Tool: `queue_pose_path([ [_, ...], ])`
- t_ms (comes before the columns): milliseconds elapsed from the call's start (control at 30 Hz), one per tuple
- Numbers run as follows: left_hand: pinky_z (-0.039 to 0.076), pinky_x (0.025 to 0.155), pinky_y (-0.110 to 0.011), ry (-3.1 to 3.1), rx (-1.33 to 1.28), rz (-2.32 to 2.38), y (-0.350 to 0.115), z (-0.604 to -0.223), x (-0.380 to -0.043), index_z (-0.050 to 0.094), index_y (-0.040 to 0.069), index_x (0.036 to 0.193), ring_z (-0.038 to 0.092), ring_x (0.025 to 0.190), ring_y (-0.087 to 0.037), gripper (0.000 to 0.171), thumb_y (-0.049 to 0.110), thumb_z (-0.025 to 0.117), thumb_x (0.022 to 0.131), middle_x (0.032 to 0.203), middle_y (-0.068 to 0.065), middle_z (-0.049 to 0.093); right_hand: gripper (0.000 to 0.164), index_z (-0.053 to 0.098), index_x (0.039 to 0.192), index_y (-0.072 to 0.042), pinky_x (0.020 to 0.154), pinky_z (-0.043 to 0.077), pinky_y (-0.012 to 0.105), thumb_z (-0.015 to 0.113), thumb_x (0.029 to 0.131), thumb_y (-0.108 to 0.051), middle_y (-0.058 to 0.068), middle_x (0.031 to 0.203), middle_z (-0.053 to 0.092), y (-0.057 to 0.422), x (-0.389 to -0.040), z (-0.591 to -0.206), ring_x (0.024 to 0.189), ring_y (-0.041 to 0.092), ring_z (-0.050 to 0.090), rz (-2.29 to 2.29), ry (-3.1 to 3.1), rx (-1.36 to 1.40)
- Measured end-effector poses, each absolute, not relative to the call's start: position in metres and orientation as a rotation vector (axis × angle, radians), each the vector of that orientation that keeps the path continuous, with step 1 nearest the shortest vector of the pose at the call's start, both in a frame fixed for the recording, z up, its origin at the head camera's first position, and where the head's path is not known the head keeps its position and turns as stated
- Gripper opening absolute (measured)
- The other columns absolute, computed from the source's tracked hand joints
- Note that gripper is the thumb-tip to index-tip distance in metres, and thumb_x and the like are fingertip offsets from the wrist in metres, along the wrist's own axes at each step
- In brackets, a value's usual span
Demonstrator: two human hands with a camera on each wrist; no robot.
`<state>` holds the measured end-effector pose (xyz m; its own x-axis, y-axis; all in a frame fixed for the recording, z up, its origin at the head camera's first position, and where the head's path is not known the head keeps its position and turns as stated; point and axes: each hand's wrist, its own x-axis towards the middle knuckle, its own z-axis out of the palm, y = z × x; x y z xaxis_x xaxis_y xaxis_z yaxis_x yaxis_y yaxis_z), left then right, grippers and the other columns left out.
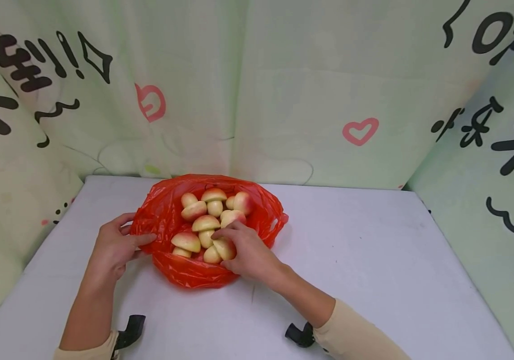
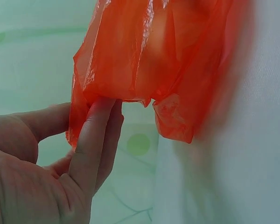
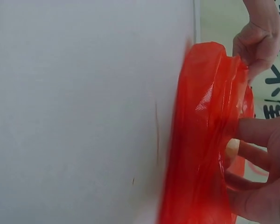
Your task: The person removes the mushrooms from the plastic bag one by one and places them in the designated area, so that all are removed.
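Note:
A red plastic bag (image 1: 189, 276) lies spread on the table with its mouth facing up. Several mushroom-shaped pieces (image 1: 206, 223) with red-and-cream caps and pale stems are heaped inside. At the bag's left side, my left hand (image 1: 115, 246) pinches the rim, thumb over the edge and fingers outside; the left wrist view shows the thin plastic (image 2: 144, 56) between them. Over the front right of the heap, my right hand (image 1: 251, 255) grips a mushroom-shaped piece (image 1: 224, 248). From the right wrist, the bag's wall (image 3: 200, 116) mostly hides that piece (image 3: 232, 148).
A white-covered table (image 1: 356, 265) extends right and forward of the bag. Pale green printed curtains (image 1: 284, 100) stand along the back and both sides. Black wrist mounts (image 1: 132, 331) stick out by both cuffs.

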<state>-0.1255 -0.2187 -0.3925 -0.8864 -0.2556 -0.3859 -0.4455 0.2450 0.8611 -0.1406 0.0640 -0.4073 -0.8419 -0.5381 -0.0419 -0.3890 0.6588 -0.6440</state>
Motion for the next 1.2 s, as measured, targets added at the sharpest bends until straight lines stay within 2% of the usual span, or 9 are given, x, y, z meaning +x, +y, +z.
queue_pose_path([
  [200,0.063,0.074,-0.025,2.344,-0.68,1.713,-0.217,-0.393,-0.126,0.029,0.008,0.164,0.065,0.111,-0.027,0.08,0.014,0.073,0.097,0.15,-0.025,0.048,0.049,0.069,0.134,-0.015,0.089,0.059,0.028,0.082,0.087,-0.009,0.003,0.127,0.061,0.064,-0.141,-0.409,0.12,0.021,0.056,-0.974,2.669,-0.761],
  [433,0.063,0.074,-0.025,2.349,-0.678,1.713,-0.217,-0.393,-0.126,0.029,0.008,0.164,0.065,0.11,-0.027,0.08,0.013,0.073,0.097,0.15,-0.025,0.049,0.05,0.068,0.134,-0.016,0.093,0.06,0.033,0.083,0.087,-0.01,0.002,0.128,0.061,0.066,-0.141,-0.405,0.123,0.021,0.054,-0.997,2.681,-0.751],
  [733,0.063,0.074,-0.025,2.364,-0.676,1.715,-0.218,-0.394,-0.125,0.03,0.007,0.163,0.065,0.109,-0.028,0.079,0.013,0.072,0.097,0.148,-0.026,0.049,0.05,0.069,0.134,-0.019,0.092,0.061,0.035,0.083,0.087,-0.012,0.002,0.128,0.061,0.071,-0.143,-0.398,0.123,0.022,0.055,-1.036,2.702,-0.774],
  [900,0.063,0.075,-0.026,2.364,-0.676,1.713,-0.217,-0.393,-0.125,0.03,0.008,0.163,0.063,0.114,-0.03,0.079,0.014,0.072,0.098,0.149,-0.025,0.048,0.05,0.069,0.135,-0.021,0.096,0.06,0.039,0.082,0.087,-0.011,0.002,0.133,0.061,0.076,-0.144,-0.394,0.128,0.023,0.055,-1.073,2.715,-0.776],
  [1200,0.063,0.075,-0.026,2.368,-0.683,1.718,-0.218,-0.392,-0.123,0.03,0.008,0.163,0.061,0.118,-0.032,0.079,0.015,0.072,0.098,0.15,-0.026,0.047,0.05,0.071,0.133,-0.02,0.094,0.062,0.043,0.083,0.086,-0.009,0.001,0.132,0.063,0.09,-0.149,-0.38,0.128,0.022,0.057,-1.149,2.748,-0.765],
])
